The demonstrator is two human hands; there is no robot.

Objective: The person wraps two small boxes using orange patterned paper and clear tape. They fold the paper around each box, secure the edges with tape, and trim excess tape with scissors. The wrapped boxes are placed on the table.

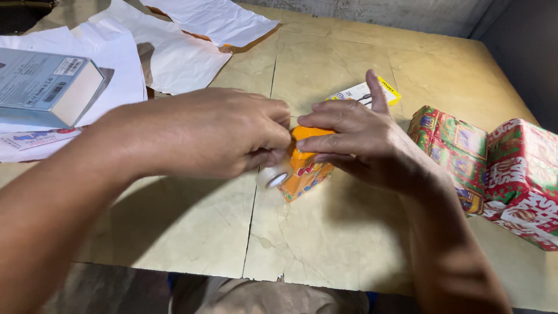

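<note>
— How are the hands set?

— Both forearms come in from the near edge and meet over the small orange box wrapped in printed paper [306, 168]. The left hand [215, 132] is curled knuckles-up, its fingertips pinched together against the box's left end, with a small roll of clear tape [273, 176] tucked under them. The right hand [363, 139] lies flat on the box's top, fingers pressed down along it, thumb raised.

— What can be counted?

— One orange box; two gift-wrapped red-and-green parcels [500, 168] to its right, touching each other; one grey-blue cardboard carton [43, 87] far to its left; several white paper sheets [174, 52] beyond the box; one white-and-yellow card [363, 93] just behind it.

— And the box against the hands?

— It stands on the beige stone tabletop [192, 227], between the two hands, half covered by the right fingers.
</note>
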